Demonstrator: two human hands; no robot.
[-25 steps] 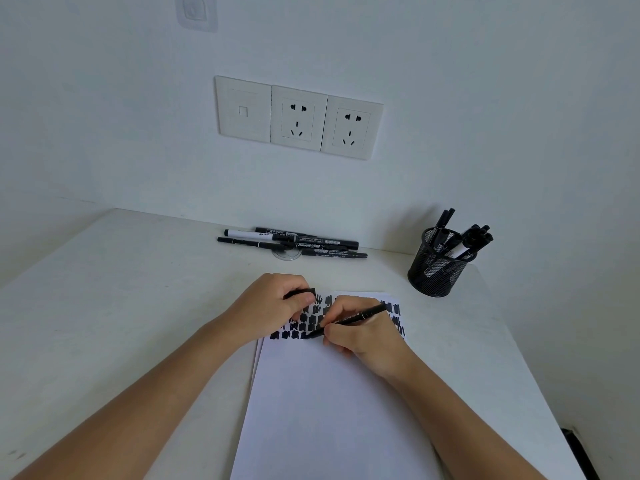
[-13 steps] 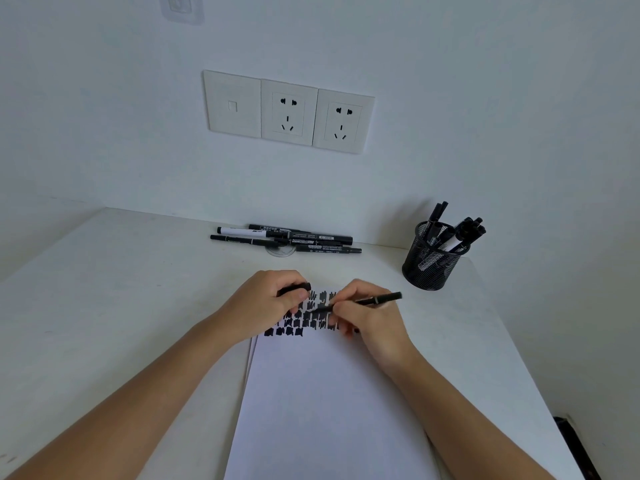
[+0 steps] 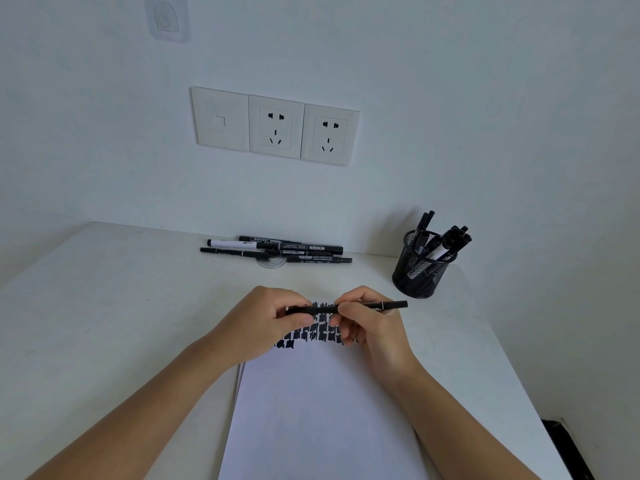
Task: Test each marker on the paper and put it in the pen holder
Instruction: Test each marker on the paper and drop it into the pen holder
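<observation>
Above the scribbled paper (image 3: 322, 410), marker (image 3: 346, 308) held level: left hand (image 3: 266, 323) pinching its cap end, right hand (image 3: 370, 323) gripping the barrel. Pen holder (image 3: 420, 271) well right on desk (image 3: 104, 323).

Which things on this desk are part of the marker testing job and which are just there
Part of the job:
- marker held level by left hand and right hand
- paper with black test marks
- mesh pen holder with markers in it
- loose markers by the wall

Just there:
- wall sockets
- clear wall hook
</observation>
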